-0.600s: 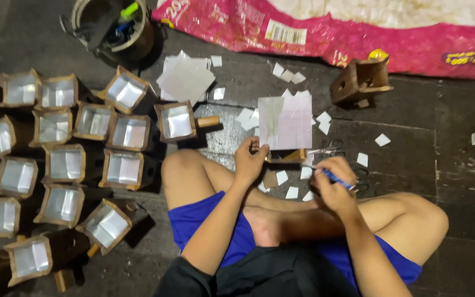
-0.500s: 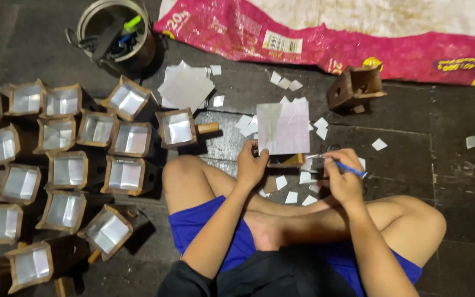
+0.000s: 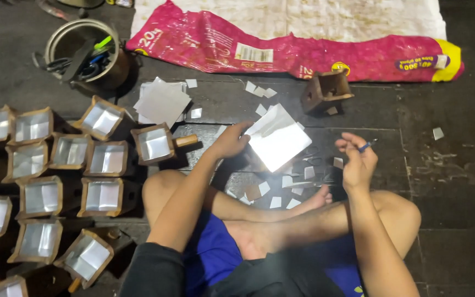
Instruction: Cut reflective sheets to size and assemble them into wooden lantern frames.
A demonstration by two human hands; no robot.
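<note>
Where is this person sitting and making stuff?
Probably a home workshop on a dark floor. Rows of small wooden boxes lined with shiny sheet, a bucket of tools and paper scraps lie about.

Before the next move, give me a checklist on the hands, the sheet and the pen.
1. Left hand grips the shiny sheet at its edge: ok.
2. Right hand holds the blue pen: ok.
3. Sheet lifted off the floor: cannot tell.
4. Scissors lie within reach by the foot: ok.
5. Floor under the sheet free of paper scraps: not ok.
</note>
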